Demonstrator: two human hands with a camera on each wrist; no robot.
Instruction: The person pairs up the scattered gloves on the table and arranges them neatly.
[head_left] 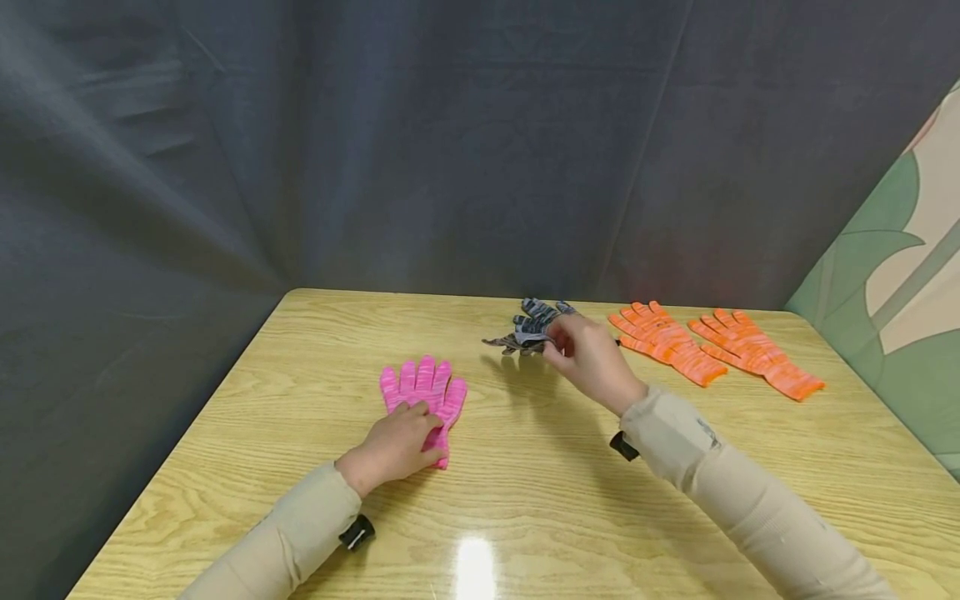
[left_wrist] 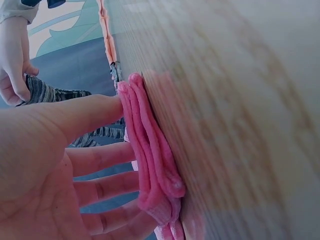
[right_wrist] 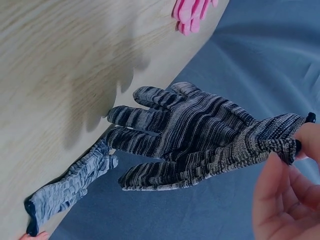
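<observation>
My left hand (head_left: 396, 442) rests on the cuff end of a pink knit glove (head_left: 426, 385) lying flat on the table. In the left wrist view its fingers are fairly straight against the pink edge, where several layers show. With thumb and fingertips, my right hand (head_left: 596, 360) pinches the cuff of a dark grey striped knit glove (right_wrist: 200, 130), which is lifted with its fingers pointing away from the hand. A second, bluish-grey striped glove (right_wrist: 70, 185) lies on the table just behind it, partly hidden by the raised one in the head view.
Two orange knit gloves, a left one (head_left: 671, 343) and a right one (head_left: 757, 354), lie side by side at the table's back right. A dark curtain (head_left: 465, 150) hangs behind the wooden table (head_left: 540, 517). A patterned wall panel (head_left: 900, 275) stands at right.
</observation>
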